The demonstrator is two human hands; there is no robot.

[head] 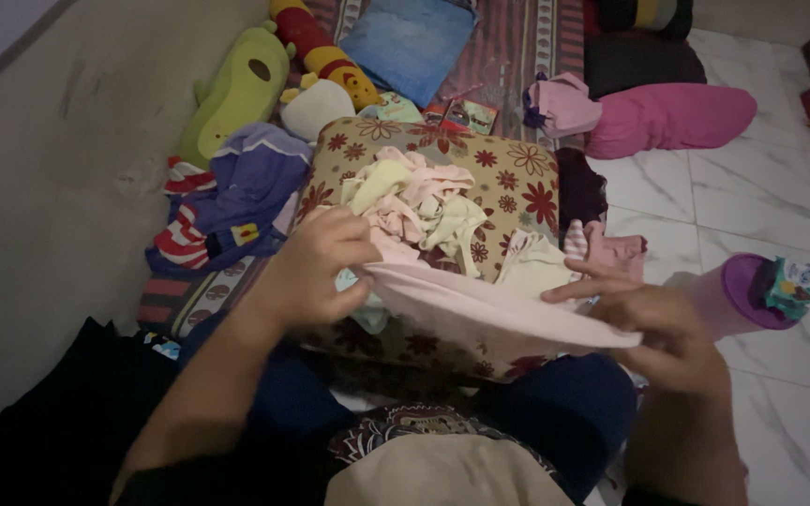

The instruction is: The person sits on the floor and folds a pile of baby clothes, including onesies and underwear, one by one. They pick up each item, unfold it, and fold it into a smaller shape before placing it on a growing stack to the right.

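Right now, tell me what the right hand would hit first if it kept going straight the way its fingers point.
The right hand points left along the pink cloth it holds. Going straight on, it would probably meet the left hand gripping the other end; depth is hard to judge.

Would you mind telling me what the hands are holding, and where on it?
A pale pink cloth garment, stretched flat: left hand grips its left edge, right hand its right edge.

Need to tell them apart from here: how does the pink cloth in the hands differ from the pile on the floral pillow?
The pink cloth is one piece, stretched flat between the left hand and right hand. The pile of small clothes is crumpled, mixed pink and pale yellow, lying untouched on the floral pillow. Both look like soft, pale fabric.
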